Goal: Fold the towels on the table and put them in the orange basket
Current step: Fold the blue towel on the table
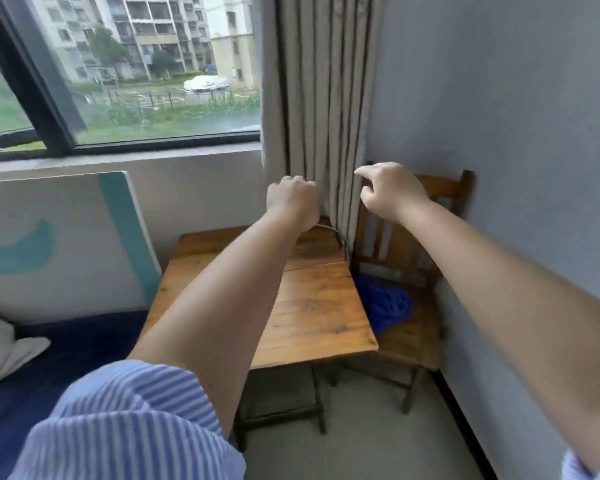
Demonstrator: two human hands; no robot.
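Striped sleeve (pixel 125 420) nearest, left hand (pixel 293 202) clenched, right hand (pixel 390 192) loosely curled, both raised over wooden table (pixel 319 306).

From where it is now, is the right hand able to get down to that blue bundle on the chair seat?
Probably yes. The right hand is raised above the chair, holding nothing, and the blue bundle lies uncovered beside the table edge.
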